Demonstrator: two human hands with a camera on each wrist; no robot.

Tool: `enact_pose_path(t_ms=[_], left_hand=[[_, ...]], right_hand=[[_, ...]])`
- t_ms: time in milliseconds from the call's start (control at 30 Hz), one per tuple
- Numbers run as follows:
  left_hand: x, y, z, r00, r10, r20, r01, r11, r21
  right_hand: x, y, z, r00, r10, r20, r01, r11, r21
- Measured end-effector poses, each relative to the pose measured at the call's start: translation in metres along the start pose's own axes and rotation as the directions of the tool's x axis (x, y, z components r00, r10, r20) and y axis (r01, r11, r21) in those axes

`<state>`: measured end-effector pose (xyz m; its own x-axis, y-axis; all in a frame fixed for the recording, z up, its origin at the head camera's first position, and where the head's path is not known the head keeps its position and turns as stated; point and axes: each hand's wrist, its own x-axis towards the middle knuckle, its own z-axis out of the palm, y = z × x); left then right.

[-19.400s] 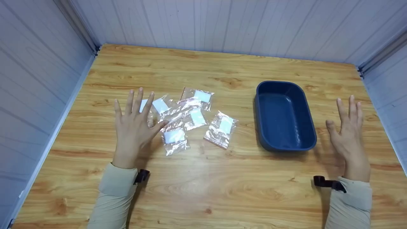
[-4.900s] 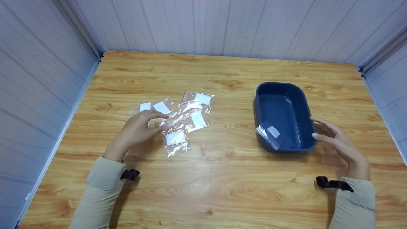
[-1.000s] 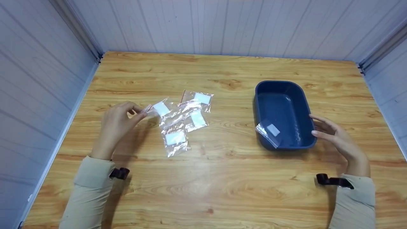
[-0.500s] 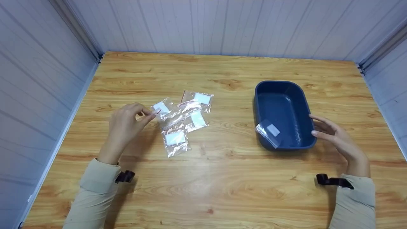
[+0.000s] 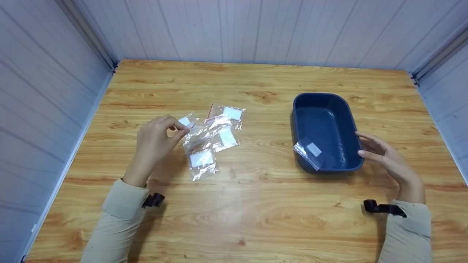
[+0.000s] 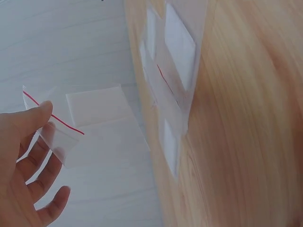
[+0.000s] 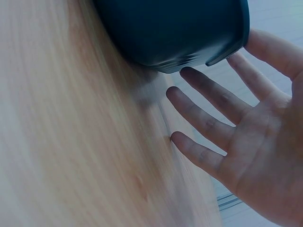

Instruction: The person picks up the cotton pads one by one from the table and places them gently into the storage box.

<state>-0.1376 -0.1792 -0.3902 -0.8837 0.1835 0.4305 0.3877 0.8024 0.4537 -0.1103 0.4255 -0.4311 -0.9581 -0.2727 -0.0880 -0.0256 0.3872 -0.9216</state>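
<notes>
My left hand (image 5: pixel 157 140) pinches a clear zip bag (image 6: pixel 102 137) by its top, near the red seal line. A flat white piece (image 6: pixel 94 106) shows inside it in the left wrist view. In the head view the held bag overlaps a group of similar bags (image 5: pixel 201 159) on the table. At the right, thumb and index fingertip of my right hand (image 5: pixel 393 160) touch the rim of a dark blue tub (image 5: pixel 323 128). Its other fingers stretch out straight along the tub's outside in the right wrist view. Another zip bag (image 5: pixel 313 150) lies inside the tub, its end over the near-left rim.
Under everything is a wood-grain table (image 5: pixel 241 212). White panel walls (image 5: pixel 237 33) close it in at the back and both sides. Glossy bags such as the one at the back of the group (image 5: pixel 233 113) overlap one another left of centre.
My left hand took up the leftmost bag and has moved right with it, over the other bags. Since the earliest frame one bag has come into the tub and my right hand onto its rim.
</notes>
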Motion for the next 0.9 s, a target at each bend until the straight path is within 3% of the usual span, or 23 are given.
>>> enact_pose_path(t_ms=[900], left_hand=[[0.014,0.04,0.028,0.994,0.094,0.057,-0.089,0.992,-0.087]], right_hand=[[0.002,0.002,0.0,1.0,-0.014,0.009,0.013,0.999,0.034]])
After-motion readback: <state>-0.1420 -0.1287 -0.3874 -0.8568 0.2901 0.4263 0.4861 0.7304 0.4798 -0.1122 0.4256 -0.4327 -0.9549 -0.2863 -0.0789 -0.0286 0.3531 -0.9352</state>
